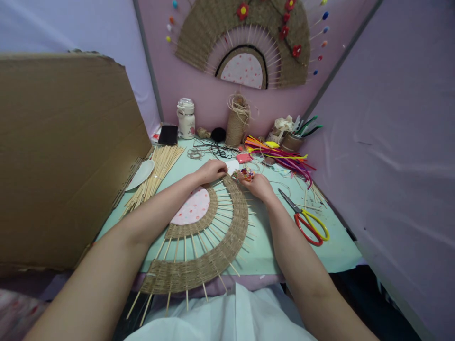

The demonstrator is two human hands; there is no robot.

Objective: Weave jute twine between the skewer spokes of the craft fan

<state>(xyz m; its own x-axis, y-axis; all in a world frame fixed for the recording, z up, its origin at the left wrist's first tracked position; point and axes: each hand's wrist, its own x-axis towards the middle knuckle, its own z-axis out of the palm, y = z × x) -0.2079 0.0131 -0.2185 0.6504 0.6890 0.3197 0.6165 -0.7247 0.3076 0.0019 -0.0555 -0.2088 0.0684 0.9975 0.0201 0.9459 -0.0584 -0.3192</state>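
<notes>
Presently, the woven fan (240, 215) lies on the surface (263, 241), band curving from 1 o'clock through 4 to 7 around its spotted patch (194, 207), near end overhanging the edge. Left hand (212, 171) at the band's 1 o'clock end, fingers bunched together, firm pinch or mere touch not discernible; right hand (259, 186) at its 3 o'clock, against a multicoloured clump (245, 175), fingers partly hidden, grip unclear. Scissors (299, 211) at the right hand's 4 o'clock; pale sticks (156, 177) at the left's 9.
</notes>
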